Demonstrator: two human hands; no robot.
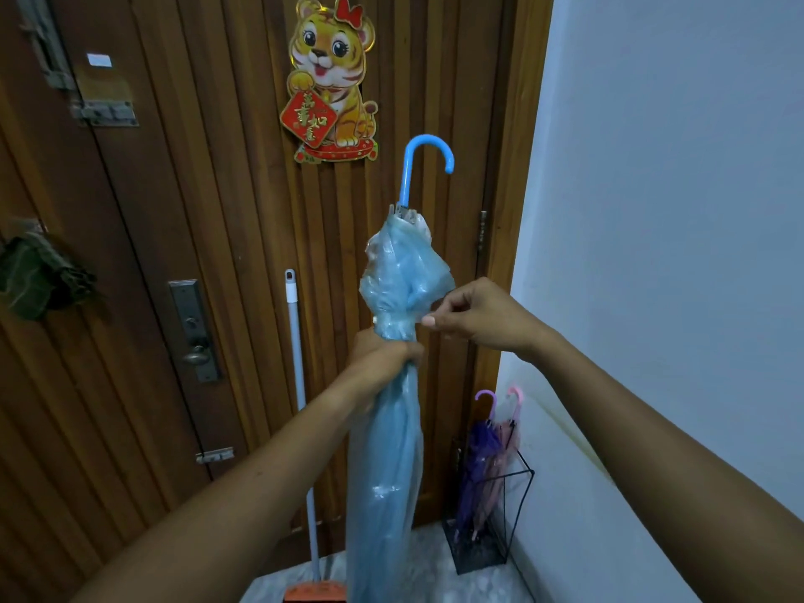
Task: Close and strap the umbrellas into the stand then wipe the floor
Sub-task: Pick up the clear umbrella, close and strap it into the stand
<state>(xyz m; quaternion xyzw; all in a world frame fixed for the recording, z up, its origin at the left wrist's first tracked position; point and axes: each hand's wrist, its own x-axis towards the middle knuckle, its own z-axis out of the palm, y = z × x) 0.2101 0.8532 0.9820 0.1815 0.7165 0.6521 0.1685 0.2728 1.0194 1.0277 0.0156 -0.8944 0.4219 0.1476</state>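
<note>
A closed, translucent blue umbrella (pixel 393 450) stands upright in front of me, its curved blue handle (pixel 424 161) at the top. My left hand (pixel 383 354) is clenched around the gathered canopy at mid-height. My right hand (pixel 474 313) pinches the umbrella's thin strap (pixel 424 319) just to the right of the bunched plastic. At the lower right, a black wire stand (pixel 520 493) in the corner holds a purple umbrella (pixel 476 463) and a pink umbrella (pixel 507 441), both closed.
A wooden door (pixel 217 254) with a tiger decoration (pixel 333 78) fills the view ahead. A mop with a white pole (pixel 300 406) and orange head (pixel 315 593) leans on it. A white wall (pixel 674 254) is on the right. The floor is pale marble (pixel 435 576).
</note>
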